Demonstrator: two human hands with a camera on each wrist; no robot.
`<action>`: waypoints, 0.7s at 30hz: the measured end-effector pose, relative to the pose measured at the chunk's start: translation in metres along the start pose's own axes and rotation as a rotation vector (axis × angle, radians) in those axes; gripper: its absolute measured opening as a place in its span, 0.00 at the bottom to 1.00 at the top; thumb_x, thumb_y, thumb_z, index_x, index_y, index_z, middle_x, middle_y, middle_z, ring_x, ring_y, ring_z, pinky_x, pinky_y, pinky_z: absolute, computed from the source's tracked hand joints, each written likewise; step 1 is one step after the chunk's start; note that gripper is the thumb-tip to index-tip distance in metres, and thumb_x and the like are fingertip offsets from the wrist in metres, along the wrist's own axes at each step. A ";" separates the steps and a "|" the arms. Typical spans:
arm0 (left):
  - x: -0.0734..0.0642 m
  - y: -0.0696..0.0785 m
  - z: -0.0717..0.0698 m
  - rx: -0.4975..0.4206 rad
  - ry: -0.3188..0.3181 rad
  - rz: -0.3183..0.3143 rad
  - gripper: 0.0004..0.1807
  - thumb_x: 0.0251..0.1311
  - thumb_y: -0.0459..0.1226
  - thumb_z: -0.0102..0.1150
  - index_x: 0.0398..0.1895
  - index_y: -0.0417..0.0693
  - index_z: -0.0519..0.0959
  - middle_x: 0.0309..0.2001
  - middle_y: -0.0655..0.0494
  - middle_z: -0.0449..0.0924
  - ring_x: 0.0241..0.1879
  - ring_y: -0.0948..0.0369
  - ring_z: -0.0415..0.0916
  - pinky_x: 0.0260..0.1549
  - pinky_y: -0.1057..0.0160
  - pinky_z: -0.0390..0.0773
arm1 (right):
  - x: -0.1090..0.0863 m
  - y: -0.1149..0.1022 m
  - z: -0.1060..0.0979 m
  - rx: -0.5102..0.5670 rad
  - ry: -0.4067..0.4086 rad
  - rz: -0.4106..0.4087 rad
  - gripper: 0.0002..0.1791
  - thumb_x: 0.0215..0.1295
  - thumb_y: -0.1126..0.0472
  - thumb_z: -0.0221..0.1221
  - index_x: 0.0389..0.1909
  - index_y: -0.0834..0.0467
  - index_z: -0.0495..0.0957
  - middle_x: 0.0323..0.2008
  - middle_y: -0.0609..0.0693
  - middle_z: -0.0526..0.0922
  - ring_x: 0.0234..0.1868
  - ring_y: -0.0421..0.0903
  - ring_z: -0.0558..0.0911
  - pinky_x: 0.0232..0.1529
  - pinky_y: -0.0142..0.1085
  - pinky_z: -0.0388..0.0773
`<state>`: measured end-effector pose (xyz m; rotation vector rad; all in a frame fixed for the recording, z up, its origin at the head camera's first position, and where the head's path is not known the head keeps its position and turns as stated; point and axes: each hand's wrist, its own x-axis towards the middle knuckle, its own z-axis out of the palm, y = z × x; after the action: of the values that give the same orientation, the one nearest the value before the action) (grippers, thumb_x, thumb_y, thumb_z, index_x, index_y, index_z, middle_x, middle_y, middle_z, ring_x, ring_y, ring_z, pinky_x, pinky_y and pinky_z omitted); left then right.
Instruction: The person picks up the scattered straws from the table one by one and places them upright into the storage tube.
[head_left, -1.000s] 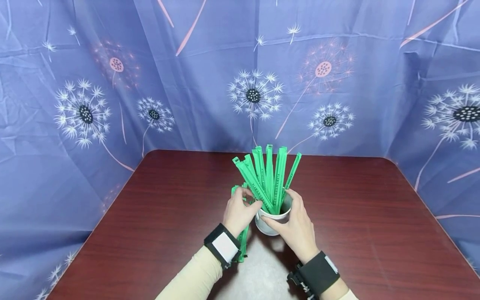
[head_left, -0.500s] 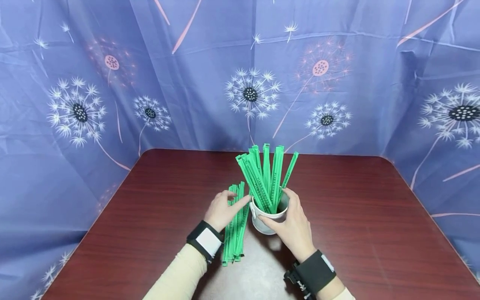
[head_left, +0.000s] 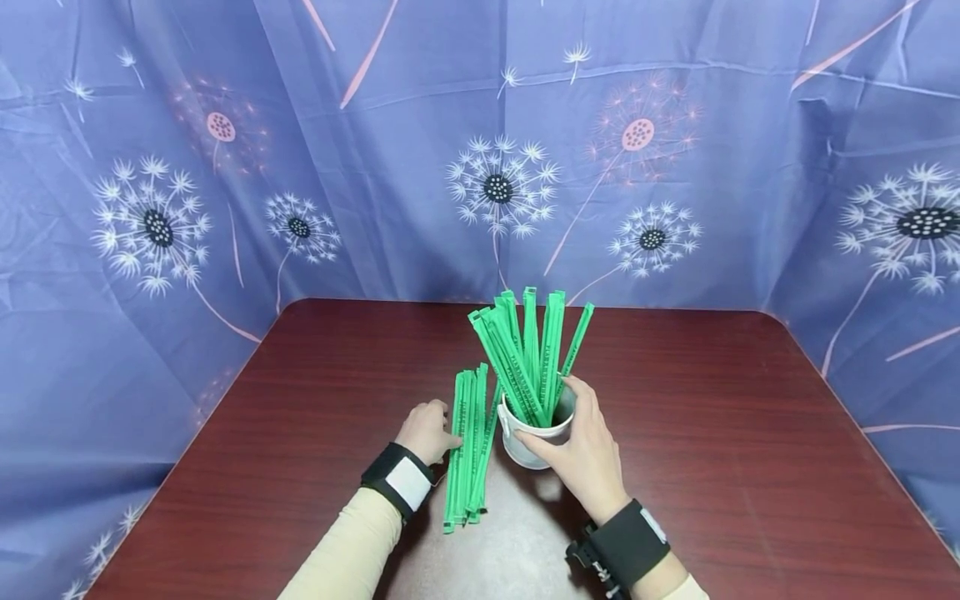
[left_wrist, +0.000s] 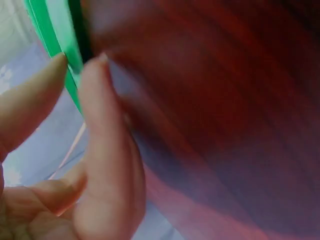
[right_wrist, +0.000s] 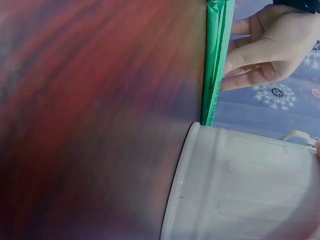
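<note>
A small white bucket [head_left: 523,454] stands upright on the table, holding several long, slim green printed packets [head_left: 552,350] that fan out above its rim. My right hand [head_left: 596,467] grips the bucket, thumb at the near side of the rim and fingers on its right. Left of the bucket lies a row of the same green packets [head_left: 469,475]. My left hand [head_left: 424,432] is at the row's left edge, thumb tip against the outermost packets. In the left wrist view, the thumb and a finger [left_wrist: 102,115] are on either side of the packet edge, with no closed pinch visible.
The dark red wooden table [head_left: 735,450] extends on both sides of the bucket. A blue curtain [head_left: 390,167] with dandelion prints hangs behind and at the sides. Black straps [head_left: 630,542] circle both wrists.
My left hand has left the packets at the bucket's rim and moved left and down to the outer edge of the lying row. The right hand keeps its hold on the bucket.
</note>
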<state>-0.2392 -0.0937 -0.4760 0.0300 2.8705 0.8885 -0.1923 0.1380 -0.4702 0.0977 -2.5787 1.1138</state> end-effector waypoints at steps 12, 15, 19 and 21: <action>0.000 -0.002 0.003 -0.051 -0.002 -0.020 0.22 0.57 0.32 0.59 0.56 0.33 0.77 0.32 0.53 0.84 0.20 0.64 0.74 0.22 0.66 0.74 | 0.001 0.001 0.000 0.006 0.015 -0.006 0.54 0.45 0.37 0.74 0.72 0.48 0.58 0.68 0.49 0.68 0.59 0.54 0.78 0.38 0.55 0.79; -0.001 -0.001 0.000 -0.047 0.019 -0.044 0.20 0.60 0.36 0.58 0.55 0.36 0.79 0.31 0.55 0.84 0.22 0.63 0.74 0.26 0.66 0.72 | 0.001 0.001 0.000 0.005 0.016 -0.003 0.54 0.45 0.37 0.74 0.72 0.47 0.58 0.68 0.49 0.68 0.59 0.54 0.78 0.38 0.55 0.79; -0.004 0.004 -0.008 -0.127 0.070 -0.076 0.17 0.61 0.38 0.58 0.52 0.39 0.80 0.37 0.51 0.85 0.25 0.61 0.78 0.28 0.63 0.75 | 0.000 0.001 0.000 0.005 0.009 0.001 0.54 0.45 0.37 0.74 0.72 0.48 0.58 0.68 0.49 0.68 0.59 0.55 0.78 0.37 0.55 0.79; -0.005 0.007 -0.013 -0.161 0.105 -0.076 0.16 0.62 0.39 0.58 0.50 0.40 0.81 0.39 0.49 0.86 0.27 0.60 0.79 0.30 0.62 0.77 | 0.000 0.001 0.000 0.006 0.004 0.003 0.54 0.46 0.37 0.74 0.72 0.48 0.58 0.68 0.49 0.68 0.58 0.55 0.78 0.37 0.54 0.79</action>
<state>-0.2362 -0.0953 -0.4604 -0.1454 2.8616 1.1341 -0.1922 0.1387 -0.4710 0.0922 -2.5727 1.1219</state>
